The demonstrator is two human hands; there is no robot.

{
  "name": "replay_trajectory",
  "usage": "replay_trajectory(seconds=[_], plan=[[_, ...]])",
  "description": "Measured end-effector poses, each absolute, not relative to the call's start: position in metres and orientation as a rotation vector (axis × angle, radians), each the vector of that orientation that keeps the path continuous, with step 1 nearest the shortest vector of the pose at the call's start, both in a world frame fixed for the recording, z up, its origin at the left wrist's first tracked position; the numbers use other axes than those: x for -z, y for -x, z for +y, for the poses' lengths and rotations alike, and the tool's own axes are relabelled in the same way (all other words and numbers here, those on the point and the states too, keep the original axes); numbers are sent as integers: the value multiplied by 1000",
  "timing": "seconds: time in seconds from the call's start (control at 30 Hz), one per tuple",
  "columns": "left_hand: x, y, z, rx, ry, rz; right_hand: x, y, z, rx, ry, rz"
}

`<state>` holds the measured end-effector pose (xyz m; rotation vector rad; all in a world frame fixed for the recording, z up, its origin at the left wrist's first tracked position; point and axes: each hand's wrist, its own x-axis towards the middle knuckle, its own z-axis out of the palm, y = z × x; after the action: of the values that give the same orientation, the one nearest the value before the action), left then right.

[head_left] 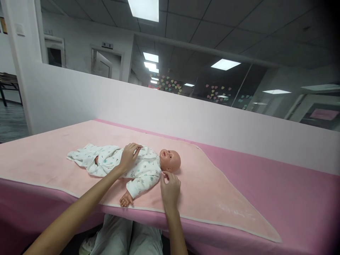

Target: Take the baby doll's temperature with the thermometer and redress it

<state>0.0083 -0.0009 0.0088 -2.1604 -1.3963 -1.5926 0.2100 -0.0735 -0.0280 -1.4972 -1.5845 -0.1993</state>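
A baby doll [170, 160] in a white printed romper [145, 170] lies on its back on a pale pink blanket [212, 191], head to the right. My left hand [129, 156] rests on the doll's chest, fingers curled over the romper. At the doll's neck, my right hand [169, 187] pinches the romper's collar near the shoulder. The doll's near arm sticks out toward the table's front edge.
The blanket lies on a table with a darker pink cover [305, 198]. A white partition wall [186, 113] runs behind it, with glass panels above. My legs in light trousers [124, 237] show under the table's front edge.
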Motion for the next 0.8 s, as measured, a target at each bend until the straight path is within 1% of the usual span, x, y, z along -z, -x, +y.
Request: replay_trajectory(seconds=[0.1, 0.23, 0.43, 0.53, 0.6, 0.7, 0.8], plan=[[-15, -23, 18, 1417, 2458, -1349, 43, -241, -89, 148, 1840, -1628], [-7, -30, 29, 1201, 2797, -1311, 55, -258, -102, 200, 1983, -1676], [-1, -26, 26, 1203, 2884, -1328, 53, -258, -102, 196, 2103, -1663], [-1, -27, 31, 1351, 2880, -1407, 47, -255, -102, 261, 2165, -1657], [-1, -28, 35, 1577, 2849, -1479, 43, -253, -109, 302, 2173, -1643], [-1, -28, 40, 1933, 2737, -1567, 33, -253, -126, 223, 2189, -1555], [-2, -27, 44, 2058, 2698, -1579, 16, -249, -140, 125, 2115, -1451]])
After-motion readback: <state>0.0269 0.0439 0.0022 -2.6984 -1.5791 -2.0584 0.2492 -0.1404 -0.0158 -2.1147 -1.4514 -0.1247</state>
